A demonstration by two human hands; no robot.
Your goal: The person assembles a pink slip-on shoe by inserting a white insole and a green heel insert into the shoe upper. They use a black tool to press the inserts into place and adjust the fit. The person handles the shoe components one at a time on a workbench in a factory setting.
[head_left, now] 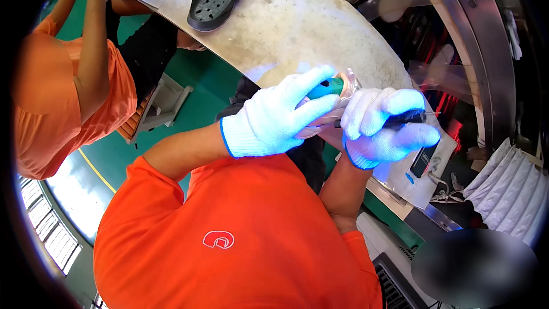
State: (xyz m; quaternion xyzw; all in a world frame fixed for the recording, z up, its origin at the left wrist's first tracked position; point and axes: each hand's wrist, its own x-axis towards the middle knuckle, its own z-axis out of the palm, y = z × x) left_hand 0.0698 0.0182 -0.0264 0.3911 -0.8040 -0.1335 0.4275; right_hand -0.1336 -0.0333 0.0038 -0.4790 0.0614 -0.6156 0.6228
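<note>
From the head view, the left hand (263, 117) in a white knitted glove holds a green and pale pink piece (335, 87), its thumb and index finger closed around the near side; the right hand (377, 123), gloved likewise, has its fingers bent around a dark tool (405, 118), whose thin tip points off to the right, away from the piece; for this handling, a firm but light pinch from the left fingers would probably serve best, since the piece looks smooth and a knitted glove may slip on it; turning it so that the worked side faces up would give a clearer sight of it; the tool's tip is best swung in slowly and kept clear of the left fingertips; bracing the wrists on the counter (303, 28) could steady both hands.

The piece is by the counter's near edge, just beside the right hand, which hides part of it; its green part is rounded with a dark opening, and the paler part below and beside it looks glossy, perhaps translucent; its full shape, and whether the right hand touches it, I cannot tell; a black clog (226, 0) with round holes lies farther off on the counter.
</note>
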